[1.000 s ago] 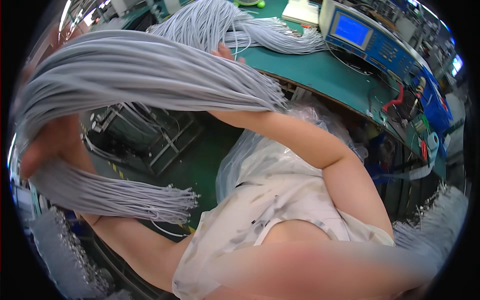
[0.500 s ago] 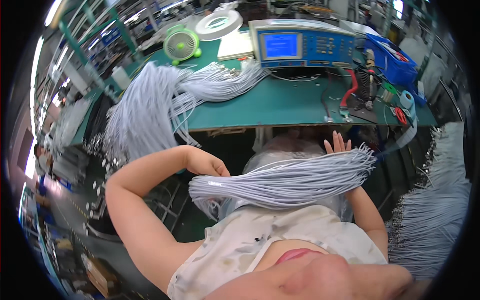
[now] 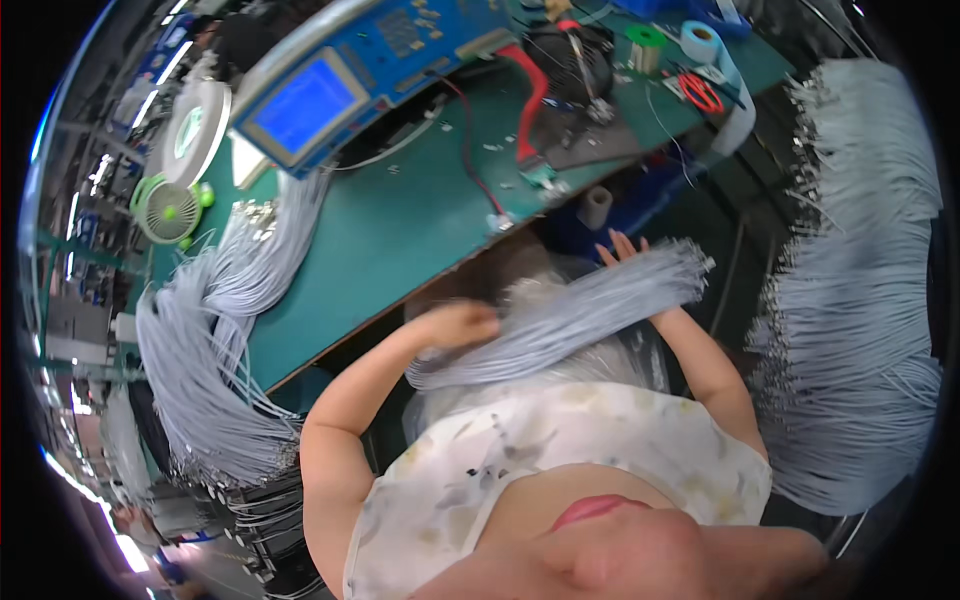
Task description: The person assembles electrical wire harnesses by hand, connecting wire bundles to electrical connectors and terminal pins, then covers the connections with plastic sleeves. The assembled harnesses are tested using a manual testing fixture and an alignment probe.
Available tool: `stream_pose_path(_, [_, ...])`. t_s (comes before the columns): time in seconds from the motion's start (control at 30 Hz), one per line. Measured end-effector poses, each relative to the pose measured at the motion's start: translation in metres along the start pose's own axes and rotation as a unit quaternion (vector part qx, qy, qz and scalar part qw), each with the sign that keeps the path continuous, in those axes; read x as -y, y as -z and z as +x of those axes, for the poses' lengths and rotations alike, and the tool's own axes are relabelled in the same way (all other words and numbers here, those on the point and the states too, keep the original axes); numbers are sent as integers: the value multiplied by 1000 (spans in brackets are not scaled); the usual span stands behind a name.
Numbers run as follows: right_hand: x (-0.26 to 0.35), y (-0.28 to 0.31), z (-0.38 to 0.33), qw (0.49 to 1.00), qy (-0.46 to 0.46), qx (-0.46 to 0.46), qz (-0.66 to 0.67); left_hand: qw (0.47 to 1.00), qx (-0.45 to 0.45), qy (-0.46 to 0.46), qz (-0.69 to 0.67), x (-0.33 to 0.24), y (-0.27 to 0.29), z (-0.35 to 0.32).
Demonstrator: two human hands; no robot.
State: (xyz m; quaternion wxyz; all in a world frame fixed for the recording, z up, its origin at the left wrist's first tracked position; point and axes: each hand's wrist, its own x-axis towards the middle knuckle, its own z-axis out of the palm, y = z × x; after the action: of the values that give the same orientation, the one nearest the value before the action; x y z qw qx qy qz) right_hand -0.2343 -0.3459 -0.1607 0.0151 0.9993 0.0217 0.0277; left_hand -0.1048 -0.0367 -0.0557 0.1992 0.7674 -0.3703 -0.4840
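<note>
A thick bundle of grey-white cables (image 3: 575,315) lies slantwise across my lap, its loose ends fanning out at the upper right. My right hand (image 3: 625,247) is under the right part of the bundle, fingers stretched out past its far side; palm and thumb are hidden by the cables. Over the bundle's left half is my left hand (image 3: 468,325), smeared by motion. Its fingers cannot be made out, nor whether it touches the cables. Clear plastic (image 3: 640,355) covers my lap beneath the bundle.
Ahead stands a green workbench (image 3: 400,210) with a blue tester (image 3: 390,50), a red lead (image 3: 527,105), a small green fan (image 3: 168,210) and more cables (image 3: 215,370) draped over its left edge. A large pile of cables (image 3: 860,300) hangs at my right.
The view has turned to the right and tilted. My left hand has left the bundle's left end and come in over it. The bundle now slants more, its right end higher.
</note>
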Motion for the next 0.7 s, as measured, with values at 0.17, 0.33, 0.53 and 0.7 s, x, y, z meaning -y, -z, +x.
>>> stream_pose_path(0.17, [1,9,17,999,41,23,-12,984,-18,-85,-155,-59,-11,131])
stream_pose_path(0.33, [-19,9,-9,664,-41,181,724,870,1,-51,-491,-64,-34,193])
stream_pose_path(0.53, [10,-12,5,104,-217,-14,970,576,97,112,-804,-37,-20,220])
stream_pose_path(0.7, [29,-55,40,25,-310,-34,950,802,28,91,-589,-16,-26,230])
